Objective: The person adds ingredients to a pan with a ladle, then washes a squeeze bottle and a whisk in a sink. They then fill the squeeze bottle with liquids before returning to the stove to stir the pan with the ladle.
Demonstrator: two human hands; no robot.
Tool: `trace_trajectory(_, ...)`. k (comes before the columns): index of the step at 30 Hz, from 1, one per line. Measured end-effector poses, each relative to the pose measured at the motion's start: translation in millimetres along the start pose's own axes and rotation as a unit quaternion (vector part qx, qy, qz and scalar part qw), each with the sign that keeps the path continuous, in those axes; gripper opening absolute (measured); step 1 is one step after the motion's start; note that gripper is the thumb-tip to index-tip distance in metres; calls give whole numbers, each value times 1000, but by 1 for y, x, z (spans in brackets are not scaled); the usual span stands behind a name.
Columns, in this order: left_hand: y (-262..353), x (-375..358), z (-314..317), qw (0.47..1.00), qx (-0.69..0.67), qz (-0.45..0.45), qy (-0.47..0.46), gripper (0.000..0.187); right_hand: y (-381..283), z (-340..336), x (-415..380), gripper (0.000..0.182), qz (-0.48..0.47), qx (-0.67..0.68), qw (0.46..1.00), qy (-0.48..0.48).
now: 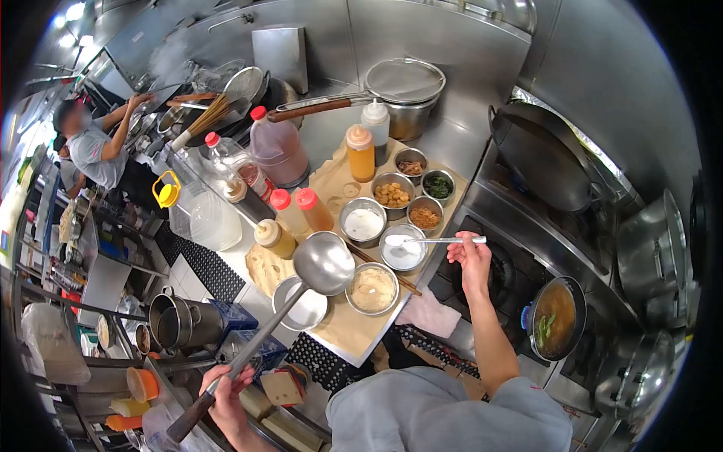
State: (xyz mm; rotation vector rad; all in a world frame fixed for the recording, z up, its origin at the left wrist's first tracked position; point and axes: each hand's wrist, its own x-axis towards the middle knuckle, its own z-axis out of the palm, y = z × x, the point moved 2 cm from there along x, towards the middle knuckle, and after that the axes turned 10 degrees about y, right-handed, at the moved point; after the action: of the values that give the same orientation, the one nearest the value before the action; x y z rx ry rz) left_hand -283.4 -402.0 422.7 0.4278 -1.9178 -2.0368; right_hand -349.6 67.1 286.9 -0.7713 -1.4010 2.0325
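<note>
My left hand [226, 395] is closed around the long handle of a steel ladle [324, 264], whose bowl hangs over the seasoning bowls. In my right hand [472, 260], the fingertips pinch a small spoon [443, 240]. White powder lies on the spoon's tip, above a steel bowl [382, 261] of white powder. Near it stand another bowl of white powder [362, 224], a bowl of pale tan powder [373, 289] and a bowl of orange-brown bits [425, 218]. A pair of chopsticks [408, 285] lies between the bowls.
To the right, a small pan [557, 320] of brown broth with greens sits over a blue flame. A large wok [544, 157] rests behind it. Squeeze bottles [361, 154] and jugs [279, 151] stand left of the bowls. Another person [102, 154] works at the far left.
</note>
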Motion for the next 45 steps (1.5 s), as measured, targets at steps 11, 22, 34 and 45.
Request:
trace_trajectory(11, -11, -2, 5, 999, -39, -23, -30, 24, -50, 29, -57, 18, -224, -112, 967, -45)
trace_trajectory(22, 1, -4, -26, 999, 19, 19, 44, 25, 23, 38, -87, 10, -273, -313, 897, -152)
trace_trajectory(34, 5, -6, -39, 997, 20, 16, 75, 26, 13, 43, -109, 12, -311, -285, 854, -305)
trace_trajectory(45, 4, -7, -48, 997, 21, 11, 67, 26, 18, 38, -137, 13, -333, -300, 827, -338)
